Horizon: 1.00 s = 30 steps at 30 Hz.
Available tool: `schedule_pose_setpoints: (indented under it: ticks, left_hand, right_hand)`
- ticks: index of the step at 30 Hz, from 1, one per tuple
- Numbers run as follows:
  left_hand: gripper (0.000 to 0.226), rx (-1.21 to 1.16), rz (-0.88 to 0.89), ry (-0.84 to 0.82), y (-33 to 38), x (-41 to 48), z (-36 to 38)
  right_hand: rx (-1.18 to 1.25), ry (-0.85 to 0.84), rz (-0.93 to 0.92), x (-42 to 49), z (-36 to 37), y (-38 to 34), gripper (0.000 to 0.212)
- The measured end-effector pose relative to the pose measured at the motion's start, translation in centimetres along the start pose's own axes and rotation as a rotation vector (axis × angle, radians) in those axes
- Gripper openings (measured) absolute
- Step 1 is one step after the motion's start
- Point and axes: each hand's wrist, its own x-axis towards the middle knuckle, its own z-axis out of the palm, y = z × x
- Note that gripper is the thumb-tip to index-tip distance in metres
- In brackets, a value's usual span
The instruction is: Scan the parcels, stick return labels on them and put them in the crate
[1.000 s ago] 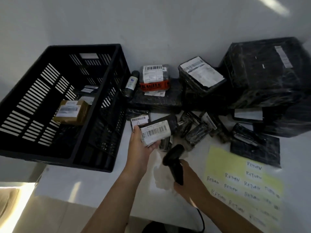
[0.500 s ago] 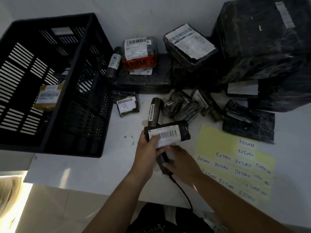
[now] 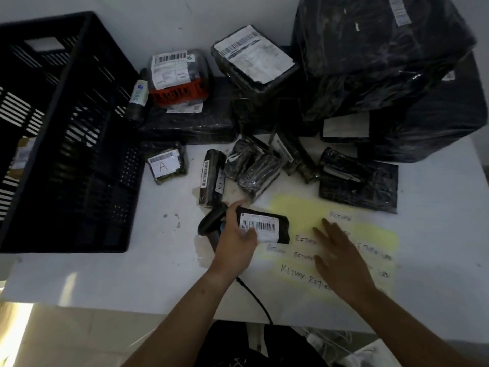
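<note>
Midway through the job, we grip a small black parcel (image 3: 264, 226) in our left hand (image 3: 236, 242). Its fingers (image 3: 232, 211) curl round the left end and the thumb presses on the white barcode label. The label faces up so that it can be read, with bare wrap beside it for a sticker. The parcel sits low over the tabletop (image 3: 105, 282), at the near left corner of the yellow sheet of return labels (image 3: 299, 210); whether it rests there we cannot tell.

Our right hand (image 3: 344, 263) is spread over that sheet, fingers (image 3: 332, 229) straight and released, holding nothing. We judge it is going for one of the handwritten "RETURN" stickers.

The scanner (image 3: 211, 221) lies on the tabletop under and just left of the held parcel, its cord running off the near edge. It is within reach of either hand and, we take it, done with for this parcel.

The black crate (image 3: 66, 128) stands at the left, close enough for the left hand to drop the parcel in once it is labelled. Something brown shows through its slats. On the far side more wrapped parcels (image 3: 211, 176) wait in a loose heap, small ones nearer, big ones stacked against the wall. Peeling a sticker one-handed may prove fiddly.
</note>
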Motion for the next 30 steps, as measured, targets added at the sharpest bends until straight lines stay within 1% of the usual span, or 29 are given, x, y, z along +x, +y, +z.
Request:
schedule_pose_setpoints:
  ticks: [3,6,8,10,11,13,15,17,19,20,22,24,30]
  left_hand:
    - [0.057,0.109,0.047,0.023,-0.3,0.6,0.4]
    - [0.062,0.287,0.086,0.088,-0.3,0.8,0.5]
    - [0.071,0.535,0.222,0.137,-0.7,0.7,0.8]
    - [0.075,0.791,0.405,0.136,-0.7,0.4,1.7]
    - [0.074,0.871,0.478,0.088,-0.6,0.2,2.5]
    - [0.07,0.96,0.594,-0.087,-0.4,-0.3,4.6]
    - [0.071,1.048,0.659,-0.249,-0.9,0.0,6.9]
    - [0.07,1.145,0.65,-0.274,-1.5,1.2,8.6]
    - [0.071,1.196,0.566,-0.273,-0.8,2.6,9.2]
    - [0.072,1.221,0.528,-0.293,-0.6,3.4,9.1]
    - [0.078,1.352,0.442,-0.356,-0.5,5.1,8.5]
    - [0.084,1.453,0.426,-0.375,-0.7,6.0,7.9]
    - [0.086,1.453,0.417,-0.387,-1.4,6.4,7.7]
  right_hand:
    - [0.064,-0.085,-0.048,0.7,-0.6,-1.5,0.056]
    - [0.091,-0.043,-0.078,1.1,-1.8,-1.1,0.052]
    - [0.087,0.041,-0.05,1.7,-2.5,0.1,0.049]
    - [0.09,0.123,-0.01,2.8,-2.9,1.3,0.042]
    - [0.099,0.146,0.0,3.6,-3.1,1.8,0.038]
    - [0.126,0.166,-0.013,4.9,-3.2,2.3,0.033]
    - [0.143,0.154,-0.069,6.1,-3.1,2.5,0.03]
    - [0.114,0.15,-0.149,6.9,-2.9,2.7,0.028]
    - [0.058,0.169,-0.216,7.5,-2.7,3.1,0.029]
    - [0.039,0.171,-0.239,7.6,-2.5,3.3,0.029]
    - [0.015,0.197,-0.305,7.6,-2.0,3.9,0.027]
    - [0.008,0.234,-0.357,7.6,-1.5,4.5,0.024]
    - [0.01,0.269,-0.39,7.6,-0.6,5.0,0.027]
